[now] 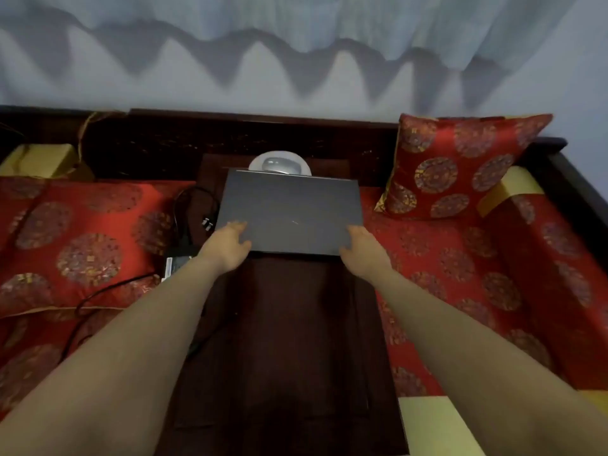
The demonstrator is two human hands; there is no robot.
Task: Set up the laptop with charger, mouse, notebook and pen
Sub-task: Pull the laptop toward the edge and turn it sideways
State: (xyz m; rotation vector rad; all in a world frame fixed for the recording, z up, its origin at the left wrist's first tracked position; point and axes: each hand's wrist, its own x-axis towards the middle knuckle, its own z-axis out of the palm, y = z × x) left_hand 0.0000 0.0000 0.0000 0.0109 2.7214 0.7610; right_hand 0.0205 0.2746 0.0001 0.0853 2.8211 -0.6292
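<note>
A closed dark grey laptop (291,212) lies on a dark wooden low table (286,340) in the middle of the view. My left hand (228,246) grips its near left corner and my right hand (362,251) grips its near right corner. Just behind the laptop a grey mouse (283,165) rests on a round white pad (256,162), partly hidden by the lid. The black charger brick (174,261) with its looped cable (194,205) and plug lies to the left on the red cushion. No notebook or pen shows.
Red patterned cushions (82,238) flank the table on both sides. A red pillow (460,166) leans at the back right. A dark wooden backrest (230,136) runs behind, with pale curtains above. A pale yellow surface (434,426) sits at the lower right.
</note>
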